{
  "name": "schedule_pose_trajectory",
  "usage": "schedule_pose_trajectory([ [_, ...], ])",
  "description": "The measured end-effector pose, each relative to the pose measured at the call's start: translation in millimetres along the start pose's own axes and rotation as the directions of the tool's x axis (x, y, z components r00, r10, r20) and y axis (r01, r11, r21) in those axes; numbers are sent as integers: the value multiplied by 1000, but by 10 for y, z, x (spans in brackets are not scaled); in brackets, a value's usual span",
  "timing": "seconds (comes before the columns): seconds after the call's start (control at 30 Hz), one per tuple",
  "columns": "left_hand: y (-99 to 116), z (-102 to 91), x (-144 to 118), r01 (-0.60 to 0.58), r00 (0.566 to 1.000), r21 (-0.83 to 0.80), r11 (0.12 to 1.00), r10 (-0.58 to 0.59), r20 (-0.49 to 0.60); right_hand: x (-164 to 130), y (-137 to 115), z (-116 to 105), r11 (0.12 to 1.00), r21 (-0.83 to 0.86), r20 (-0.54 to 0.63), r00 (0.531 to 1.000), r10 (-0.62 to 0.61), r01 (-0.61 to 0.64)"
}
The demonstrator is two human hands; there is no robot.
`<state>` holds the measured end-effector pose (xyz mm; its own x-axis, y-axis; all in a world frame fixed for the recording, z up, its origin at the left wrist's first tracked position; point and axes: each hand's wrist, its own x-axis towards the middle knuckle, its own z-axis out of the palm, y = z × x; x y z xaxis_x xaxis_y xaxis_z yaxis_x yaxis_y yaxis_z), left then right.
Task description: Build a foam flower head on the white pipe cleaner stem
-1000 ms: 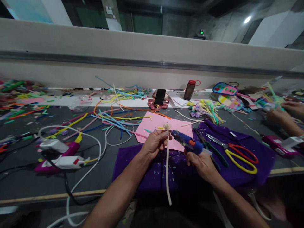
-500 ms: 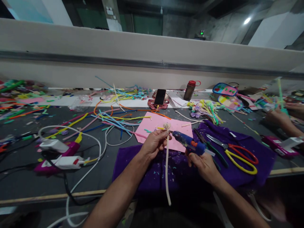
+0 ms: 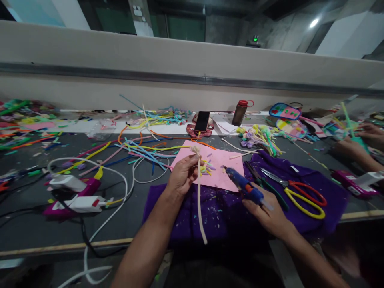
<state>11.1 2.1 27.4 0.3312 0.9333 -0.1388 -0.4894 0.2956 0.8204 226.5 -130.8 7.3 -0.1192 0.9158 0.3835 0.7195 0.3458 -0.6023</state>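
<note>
Pinched in the fingers of my left hand [image 3: 183, 175] is a cream pipe cleaner [image 3: 200, 200], its long stem hanging down and a looped, flower-like tuft at its top. My right hand [image 3: 267, 208] is wrapped round a blue glue gun [image 3: 244, 186] with an orange part and a clear glue stick at its back. The nozzle points up and left, apart from the pipe cleaner. Below lies a pink sheet [image 3: 222, 180] with several short yellow, purple and green pipe cleaner pieces [image 3: 206, 168]. A purple cloth [image 3: 204, 216] is spread under both hands.
Scissors [image 3: 300, 194] and green-handled pliers [image 3: 270, 188] lie on the cloth at right. Loose pipe cleaners [image 3: 144, 152], a white cable [image 3: 117, 216] and power strips [image 3: 72, 200] are at left. Behind stand a phone [image 3: 203, 121] and a bottle [image 3: 240, 113]. Another person's hands [image 3: 354, 148] are at far right.
My left hand has moved left with the pipe cleaner. My right hand has drawn the glue gun right and down, away from the tuft, uncovering the coloured pieces on the pink sheet.
</note>
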Motion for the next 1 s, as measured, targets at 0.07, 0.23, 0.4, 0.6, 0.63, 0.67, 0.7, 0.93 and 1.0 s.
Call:
schedule_pose_trajectory([
  [0.07, 95, -20, -11, -73, 996, -6, 997, 72, -51, -8, 30, -40, 992, -124, 64, 998, -11, 19],
  [0.23, 239, -65, -25, -157, 983, -30, 987, 153, -103, -41, 170, 31, 922, -387, 185, 980, 69, 8],
  [0.4, 282, -112, -49, -148, 987, -79, 986, 143, -69, -93, 234, 75, 870, -490, 227, 972, 63, 58],
  [0.6, 424, -120, -110, -59, 998, -100, 993, 57, -21, -33, 110, -159, 859, -490, 125, 988, -96, 145],
  [0.63, 446, -112, -105, -64, 998, -98, 993, 62, -24, 54, 79, -199, 871, -463, 110, 986, -127, 164],
  [0.67, 460, -103, -93, -69, 997, -90, 994, 66, -30, 174, 48, -228, 883, -432, 115, 982, -150, 185],
  [0.7, 466, -94, -75, -69, 997, -77, 995, 67, -38, 327, 17, -242, 892, -400, 136, 976, -168, 209],
  [0.93, 360, -232, 52, -15, 997, -37, 999, 12, -83, 1781, -162, 198, 872, -407, 424, 902, -82, 271],
  [1.0, 331, -316, 65, -3, 995, -75, 997, -5, -101, 2114, -169, 436, 855, -458, 469, 883, -2, 245],
])
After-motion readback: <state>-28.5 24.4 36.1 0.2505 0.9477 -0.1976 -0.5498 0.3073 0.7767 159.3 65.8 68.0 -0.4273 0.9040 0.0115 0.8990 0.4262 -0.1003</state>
